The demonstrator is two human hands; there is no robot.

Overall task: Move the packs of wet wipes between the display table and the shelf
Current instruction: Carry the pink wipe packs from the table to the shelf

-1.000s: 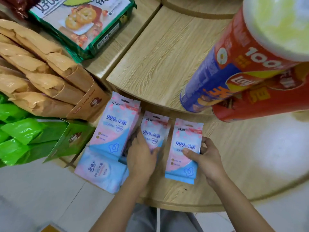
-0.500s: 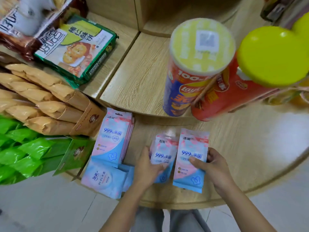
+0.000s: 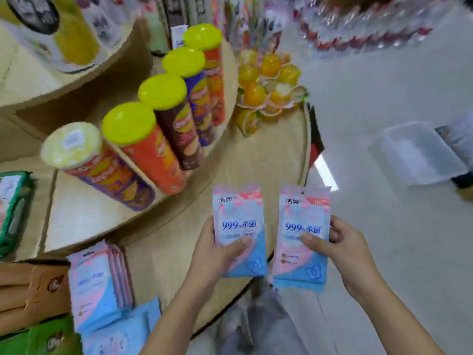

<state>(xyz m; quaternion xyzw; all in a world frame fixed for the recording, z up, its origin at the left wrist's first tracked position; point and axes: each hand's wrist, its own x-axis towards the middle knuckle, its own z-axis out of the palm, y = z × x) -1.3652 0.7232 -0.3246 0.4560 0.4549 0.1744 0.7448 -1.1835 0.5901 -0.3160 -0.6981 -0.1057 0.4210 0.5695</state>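
Pale floor (image 3: 384,85) spreads right of the round, tiered wooden desk (image 3: 268,155) lined with chip cans (image 3: 143,149); at its near rim the left grip (image 3: 212,257) pinches one wipes pack (image 3: 238,226) upright, the right grip (image 3: 350,254) a second wipes pack (image 3: 302,226).

Left pack (image 3: 239,229) and right pack (image 3: 302,234) side by side at worktop (image 3: 268,155) near edge. Stacked packs (image 3: 97,285) lie left. Tubes (image 3: 143,147) stand behind on raised tier (image 3: 82,213).

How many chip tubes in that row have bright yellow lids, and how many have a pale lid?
Tubes with bright yellow lids: 4
Tube with a pale lid: 1
Total: 5 tubes
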